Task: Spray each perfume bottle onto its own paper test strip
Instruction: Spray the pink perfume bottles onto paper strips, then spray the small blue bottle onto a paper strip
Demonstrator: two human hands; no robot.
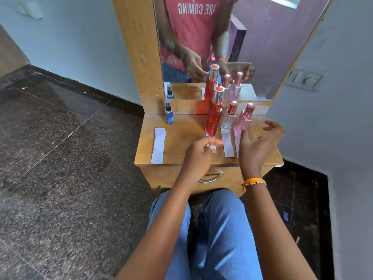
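On the small wooden table stand a small blue bottle at the back left, a tall red bottle in the middle, a clear bottle and a pink bottle to its right. White paper strips lie in front of them: one at the left, one under the red bottle, one before the clear bottle. My left hand rests with its fingertips on the strip by the red bottle. My right hand hovers open beside the pink bottle, holding nothing.
A mirror in a wooden frame rises behind the table and reflects the bottles and a person's hands. A drawer handle sits below the tabletop. A grey wall with a switch plate stands close on the right.
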